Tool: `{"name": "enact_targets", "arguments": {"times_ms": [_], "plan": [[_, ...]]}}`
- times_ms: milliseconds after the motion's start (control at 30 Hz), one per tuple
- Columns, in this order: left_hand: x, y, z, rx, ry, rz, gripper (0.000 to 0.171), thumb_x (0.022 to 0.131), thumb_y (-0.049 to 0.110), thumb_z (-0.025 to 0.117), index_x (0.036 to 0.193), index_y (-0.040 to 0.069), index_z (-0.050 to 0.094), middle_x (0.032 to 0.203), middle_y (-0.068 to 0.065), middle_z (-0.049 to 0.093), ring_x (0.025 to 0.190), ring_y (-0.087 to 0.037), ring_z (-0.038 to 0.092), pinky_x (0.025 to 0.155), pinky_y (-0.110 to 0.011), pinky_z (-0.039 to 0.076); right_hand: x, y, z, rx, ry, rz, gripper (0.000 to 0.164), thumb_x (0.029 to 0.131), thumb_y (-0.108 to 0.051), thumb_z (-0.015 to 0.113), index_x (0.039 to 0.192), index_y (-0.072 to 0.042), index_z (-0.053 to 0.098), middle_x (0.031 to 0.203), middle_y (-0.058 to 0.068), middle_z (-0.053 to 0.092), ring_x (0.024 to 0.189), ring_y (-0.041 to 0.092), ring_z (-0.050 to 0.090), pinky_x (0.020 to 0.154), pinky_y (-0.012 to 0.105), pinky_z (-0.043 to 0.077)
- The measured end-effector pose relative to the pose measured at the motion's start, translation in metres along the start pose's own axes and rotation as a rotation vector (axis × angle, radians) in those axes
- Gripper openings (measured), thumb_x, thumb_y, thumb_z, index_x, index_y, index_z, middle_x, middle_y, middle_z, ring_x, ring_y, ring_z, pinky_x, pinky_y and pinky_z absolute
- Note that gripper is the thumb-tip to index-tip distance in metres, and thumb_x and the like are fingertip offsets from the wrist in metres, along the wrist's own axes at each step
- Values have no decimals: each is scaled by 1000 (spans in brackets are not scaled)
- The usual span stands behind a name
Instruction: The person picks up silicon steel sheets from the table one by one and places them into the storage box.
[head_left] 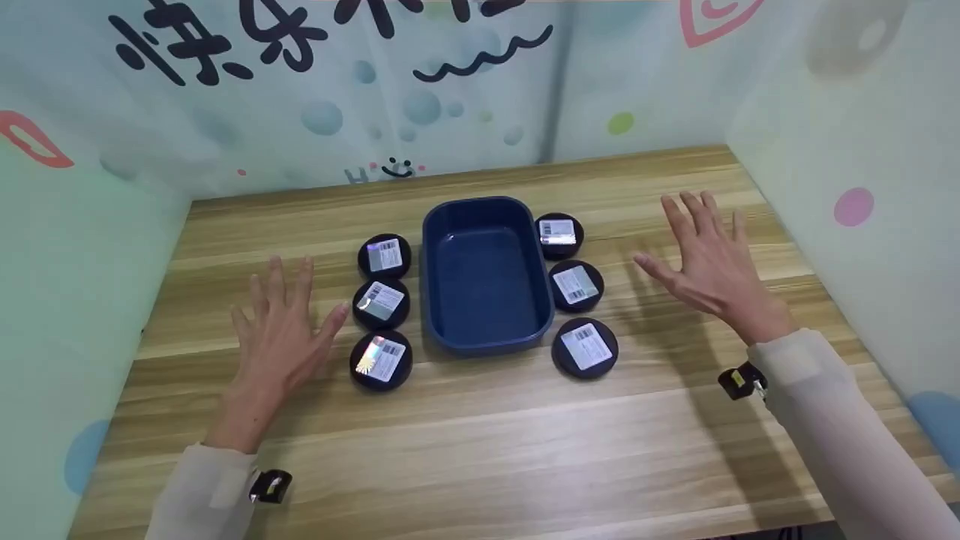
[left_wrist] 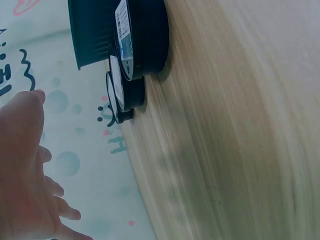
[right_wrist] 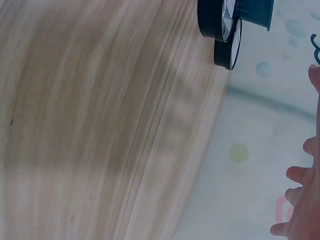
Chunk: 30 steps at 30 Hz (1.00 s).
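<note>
Hanging over the desk (head_left: pixel 487 450), the fingers (head_left: pixel 276 286) of the left hand (head_left: pixel 277 345) are showing wide gaps and are holding nothing. The fingers of the right hand (head_left: pixel 709 262) are spreading out too, and they are holding nothing. The left thumb (head_left: pixel 334 320) is pointing at the left row of black discs (head_left: pixel 380 304), close by but, it seems, not touching. The right thumb (head_left: pixel 654 268) is pointing at the right row of black discs (head_left: pixel 577 286) from farther off.

Three discs are sitting on each side of the blue tub (head_left: pixel 487 349), with their white labels (head_left: pixel 587 346) facing up. The back disc on the right is sitting so near the tub that I cannot tell if they are touching.

Since the discs are sitting so close together, a good grab is probably needing slow fingers: thumb on one side of the edge, the others across from it, then lifting straight up without bumping the next disc. The front disc on the right is giving more room, I think. Behind everything, a wall (head_left: pixel 247 135) with bubbles is standing.
</note>
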<state>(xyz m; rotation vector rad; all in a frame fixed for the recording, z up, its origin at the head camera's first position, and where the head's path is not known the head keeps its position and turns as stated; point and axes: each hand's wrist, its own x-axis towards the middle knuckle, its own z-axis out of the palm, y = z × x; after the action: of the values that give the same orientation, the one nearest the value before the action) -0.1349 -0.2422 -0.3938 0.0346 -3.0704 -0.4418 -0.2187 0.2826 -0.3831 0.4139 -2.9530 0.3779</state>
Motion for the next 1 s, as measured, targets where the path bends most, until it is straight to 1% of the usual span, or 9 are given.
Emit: {"name": "enact_targets", "arguments": {"times_ms": [233,433,667,800,1000], "plan": [[-4,6,3,-33,-19,-2,87,100,68,31,162,16,-1,166,-24,-14,150,-56,-4,112,-80,1,-2,-7,2,-5,5,-23,92,94,-68,45,161,-14,14,167,22,13,155,43,5,119,72,-1],[-6,13,5,-66,-25,-4,90,99,70,30,162,16,-4,166,-22,-14,151,-53,-1,114,-78,0,-4,-14,2,-2,1,-38,92,94,-68,47,161,-14,15,167,21,14,155,43,5,121,69,-1],[-9,19,6,-105,-33,7,91,98,71,31,162,16,-4,166,-23,-10,152,-52,2,116,-76,5,-7,-19,5,-20,34,-75,90,94,-65,50,160,-12,19,164,22,21,153,45,15,120,69,11],[-11,23,7,-128,-31,14,90,99,70,32,162,17,-3,167,-23,-9,153,-49,3,117,-74,8,-7,-24,7,-24,57,-103,91,93,-65,52,159,-11,22,163,22,24,152,44,20,119,66,17],[-12,30,8,-169,-35,22,87,100,65,37,162,15,1,167,-23,-5,153,-49,7,117,-73,10,-10,-31,7,-27,54,-119,91,93,-63,54,159,-10,22,162,23,26,151,43,23,118,65,21]]}}
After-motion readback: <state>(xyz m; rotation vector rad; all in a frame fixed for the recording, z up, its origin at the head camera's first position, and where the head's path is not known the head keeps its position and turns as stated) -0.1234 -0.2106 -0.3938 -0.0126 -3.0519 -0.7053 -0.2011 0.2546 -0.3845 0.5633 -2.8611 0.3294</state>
